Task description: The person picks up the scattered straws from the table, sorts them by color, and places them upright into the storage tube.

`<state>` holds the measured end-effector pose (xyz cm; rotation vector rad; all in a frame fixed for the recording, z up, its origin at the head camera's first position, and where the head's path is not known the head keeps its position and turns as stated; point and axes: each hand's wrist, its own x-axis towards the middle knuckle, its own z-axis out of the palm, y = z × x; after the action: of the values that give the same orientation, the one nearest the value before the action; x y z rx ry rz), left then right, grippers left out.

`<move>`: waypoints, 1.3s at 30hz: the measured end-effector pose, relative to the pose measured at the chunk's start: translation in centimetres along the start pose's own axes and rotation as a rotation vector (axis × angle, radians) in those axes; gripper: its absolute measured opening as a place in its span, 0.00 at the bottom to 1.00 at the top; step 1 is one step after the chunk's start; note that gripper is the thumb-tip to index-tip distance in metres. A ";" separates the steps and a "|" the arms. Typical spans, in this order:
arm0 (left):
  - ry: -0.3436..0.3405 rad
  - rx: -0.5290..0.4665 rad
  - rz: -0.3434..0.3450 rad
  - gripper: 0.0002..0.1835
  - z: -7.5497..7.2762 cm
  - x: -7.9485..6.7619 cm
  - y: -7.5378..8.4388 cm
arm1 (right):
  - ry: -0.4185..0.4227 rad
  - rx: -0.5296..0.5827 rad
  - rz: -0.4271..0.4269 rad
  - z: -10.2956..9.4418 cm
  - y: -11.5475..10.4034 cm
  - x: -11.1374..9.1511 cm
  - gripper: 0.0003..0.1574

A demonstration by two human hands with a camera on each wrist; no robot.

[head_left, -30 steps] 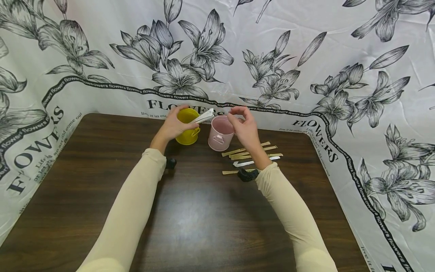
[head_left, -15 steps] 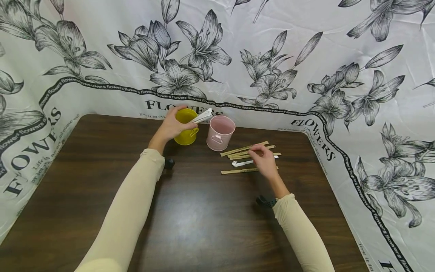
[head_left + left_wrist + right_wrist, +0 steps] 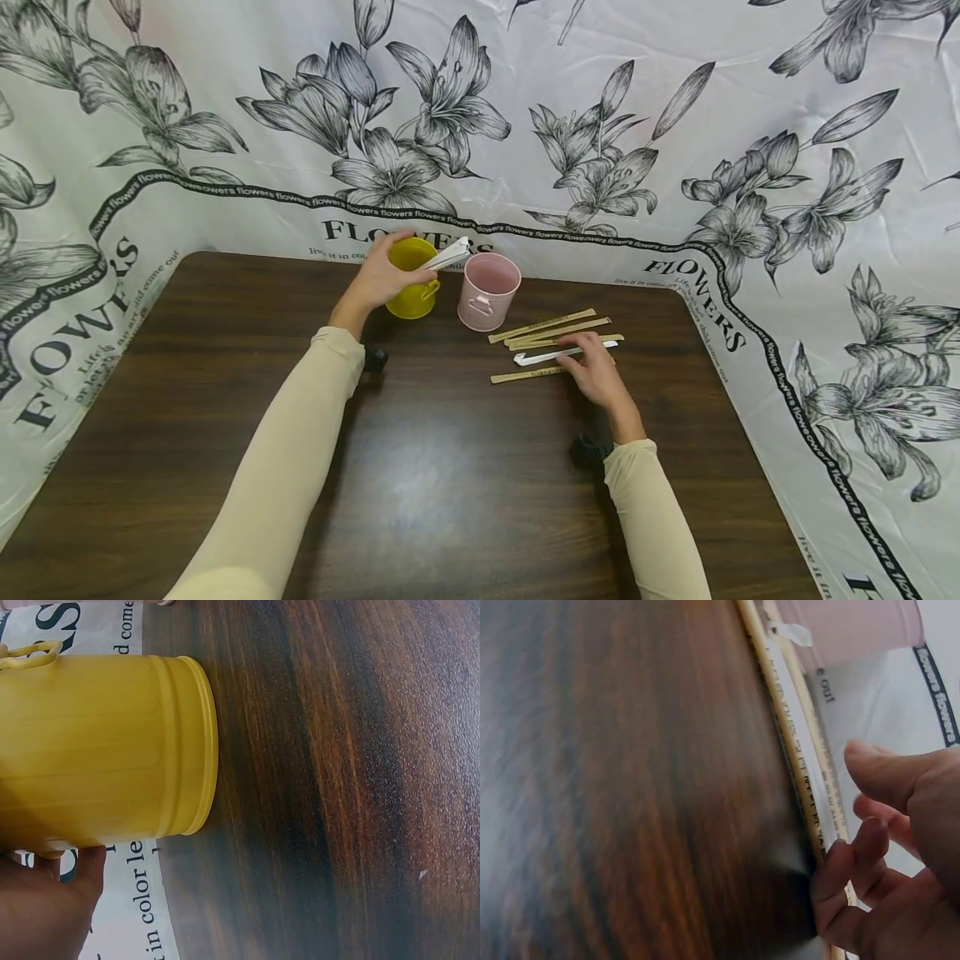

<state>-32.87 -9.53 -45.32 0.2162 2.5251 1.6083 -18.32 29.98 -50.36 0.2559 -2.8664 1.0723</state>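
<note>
My left hand (image 3: 377, 279) grips the side of a small yellow bucket (image 3: 411, 306), thumb across its front near the rim. Several white paper-wrapped sticks (image 3: 450, 254) lean out of this bucket to the right, beside the thumb. In the left wrist view the yellow bucket (image 3: 97, 750) hides part of the fingers. On the right, my right hand (image 3: 597, 377) reaches over a white paper-wrapped stick (image 3: 536, 358) on the table. Its thumb and fingers stand apart in the right wrist view, with fingertips (image 3: 832, 874) right at the sticks. Several slim tan paper packets (image 3: 551, 322) lie around the white one.
A pink bucket (image 3: 483, 312) stands upright just right of the yellow one. The dark wooden table (image 3: 420, 467) ends at the back against a white flower-print cloth (image 3: 562, 183). Below my right fingers lies one tan packet (image 3: 525, 377), apart from the others.
My right hand has come away from above the pink bucket, moving right and toward me down to the sticks, its fingers parting around the white one. My left hand stays at the yellow bucket.
</note>
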 end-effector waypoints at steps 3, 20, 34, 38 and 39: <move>0.002 -0.006 -0.002 0.52 0.1 0.1 0.0 | -0.020 -0.013 -0.012 0.0 0.1 0.2 0.16; 0.006 -0.018 0.007 0.51 0.0 0.1 0.1 | -0.038 -0.202 0.071 1.5 -0.8 0.5 0.05; 0.006 -0.011 0.013 0.51 0.2 0.0 0.0 | -0.010 -0.247 0.057 1.1 -1.8 1.3 0.06; 0.011 -0.019 0.022 0.50 0.2 0.0 0.1 | 0.047 -0.204 -0.001 0.5 -2.5 1.6 0.06; 0.013 -0.021 0.022 0.50 0.1 0.0 0.0 | 0.067 -0.180 -0.020 0.4 -2.8 1.7 0.06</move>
<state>-32.86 -9.39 -45.35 0.2325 2.5226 1.6495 -19.52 27.44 -48.65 0.2314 -2.8694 0.7966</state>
